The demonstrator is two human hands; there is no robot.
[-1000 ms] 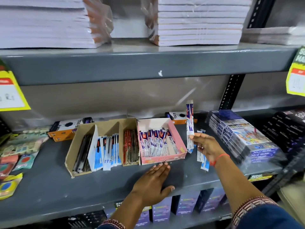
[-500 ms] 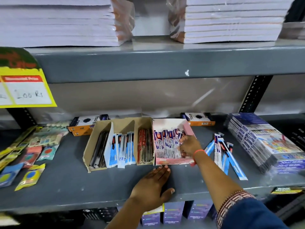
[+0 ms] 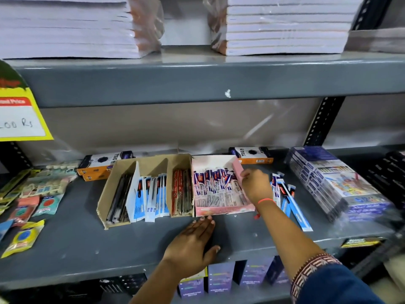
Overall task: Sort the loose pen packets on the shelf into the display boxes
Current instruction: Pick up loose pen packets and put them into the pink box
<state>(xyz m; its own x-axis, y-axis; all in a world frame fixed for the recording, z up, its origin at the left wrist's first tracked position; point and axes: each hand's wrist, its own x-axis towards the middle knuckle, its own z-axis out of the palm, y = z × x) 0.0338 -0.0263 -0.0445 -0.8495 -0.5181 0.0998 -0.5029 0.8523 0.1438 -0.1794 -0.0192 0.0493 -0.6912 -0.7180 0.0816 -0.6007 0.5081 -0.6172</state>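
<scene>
A pink display box [image 3: 223, 210] holds a row of blue-and-white pen packets [image 3: 212, 183]. To its left stands a brown cardboard box [image 3: 103, 200] with dark pens, blue packets and red pens in its compartments. Several loose blue packets [image 3: 293, 202] lie on the grey shelf [image 3: 76, 238] right of the pink box. My left hand [image 3: 192, 244] lies flat on the shelf, fingertips touching the pink box's front. My right hand [image 3: 255, 185] is at the pink box's right wall with fingers curled against it; no packet shows in it.
Orange-and-black boxes [image 3: 103, 163] lie behind the cardboard box, another [image 3: 252, 154] behind the pink one. A wrapped stack of blue boxes [image 3: 335, 183] fills the right. Sachets [image 3: 26, 194] lie at the left. Notebook stacks [image 3: 285, 25] sit on the upper shelf, and a yellow price tag [image 3: 19, 115] hangs from it.
My right hand carried a loose packet from the right into the pink box, then drew back to the box's right wall. My left hand stayed flat on the shelf.
</scene>
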